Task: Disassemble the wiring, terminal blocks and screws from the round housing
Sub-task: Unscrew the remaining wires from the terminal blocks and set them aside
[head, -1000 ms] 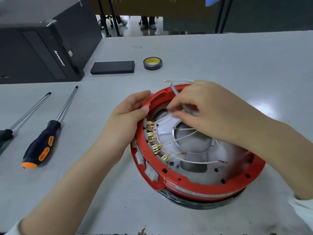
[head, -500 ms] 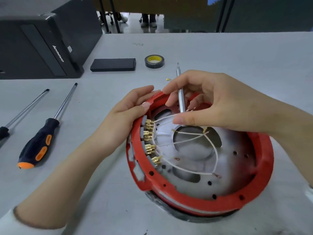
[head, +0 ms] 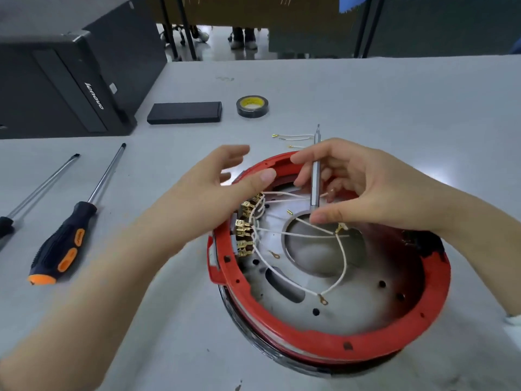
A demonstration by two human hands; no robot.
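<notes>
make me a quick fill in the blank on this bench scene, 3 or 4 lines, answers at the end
1. The right hand holds a slim silver ____ over the round housing.
2. The housing's rim is coloured ____.
3. The tape roll lies on the table beside a flat ____ box.
4. The orange-and-black screwdriver lies to the ____ of the housing.

Answers: screwdriver; red; black; left

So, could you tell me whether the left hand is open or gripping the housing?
Open: the left hand has fingers spread, off the housing rim.
</notes>
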